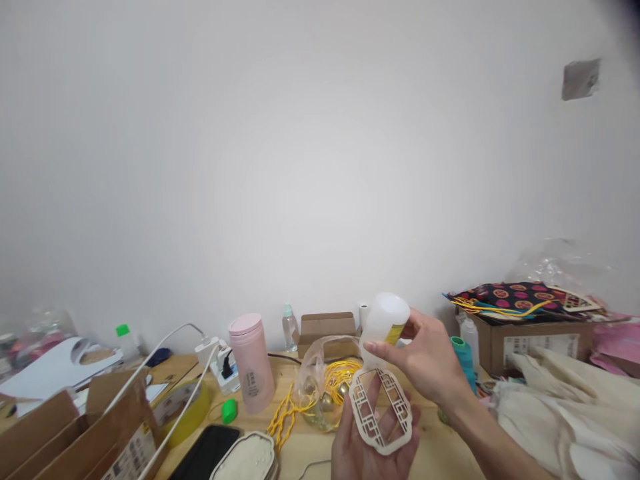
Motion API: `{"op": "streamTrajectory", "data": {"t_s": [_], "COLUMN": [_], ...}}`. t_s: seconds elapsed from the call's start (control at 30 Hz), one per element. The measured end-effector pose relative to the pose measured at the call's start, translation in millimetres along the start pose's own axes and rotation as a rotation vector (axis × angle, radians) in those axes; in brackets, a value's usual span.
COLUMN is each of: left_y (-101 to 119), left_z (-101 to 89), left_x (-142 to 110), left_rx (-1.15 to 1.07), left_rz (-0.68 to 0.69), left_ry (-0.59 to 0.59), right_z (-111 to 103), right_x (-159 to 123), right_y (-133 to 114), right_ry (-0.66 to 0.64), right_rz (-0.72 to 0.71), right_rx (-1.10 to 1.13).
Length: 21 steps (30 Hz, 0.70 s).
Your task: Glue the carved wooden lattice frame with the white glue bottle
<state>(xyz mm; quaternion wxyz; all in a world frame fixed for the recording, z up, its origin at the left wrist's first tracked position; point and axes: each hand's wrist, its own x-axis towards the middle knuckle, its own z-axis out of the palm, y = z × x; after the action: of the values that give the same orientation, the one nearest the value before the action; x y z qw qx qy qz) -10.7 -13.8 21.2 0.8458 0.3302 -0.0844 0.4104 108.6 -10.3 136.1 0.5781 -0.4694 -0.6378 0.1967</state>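
My right hand is wrapped around a white squeeze bottle with a yellow label, probably glue. The bottle is tipped upside down, its lower end at the top edge of a pale lattice frame. Palm up, my left hand supports that frame from below, fingers showing through its openings. Whether the bottle's tip touches the frame I cannot tell. A cream-coloured piece with a similar scalloped rim lies on the table to the left. A green cap sits near it.
A pink tumbler, a black phone and an open cardboard box stand or lie at left. Behind my hands are yellow cord and a plastic bag with bells. Cream fabric and a loaded box fill the right.
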Motion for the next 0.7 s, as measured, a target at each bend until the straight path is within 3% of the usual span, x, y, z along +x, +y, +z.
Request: {"op": "streamTrajectory", "data": {"t_s": [0.7], "left_y": [2.4], "left_z": [-6.9], "left_x": [-1.5], "left_rx": [0.035], "left_rz": [0.031], "left_ry": [-0.045], "right_z": [2.0], "right_x": [-4.1], "right_y": [-7.6], "right_ry": [0.011], "right_rz": [-0.030], "right_rx": [0.049]}}
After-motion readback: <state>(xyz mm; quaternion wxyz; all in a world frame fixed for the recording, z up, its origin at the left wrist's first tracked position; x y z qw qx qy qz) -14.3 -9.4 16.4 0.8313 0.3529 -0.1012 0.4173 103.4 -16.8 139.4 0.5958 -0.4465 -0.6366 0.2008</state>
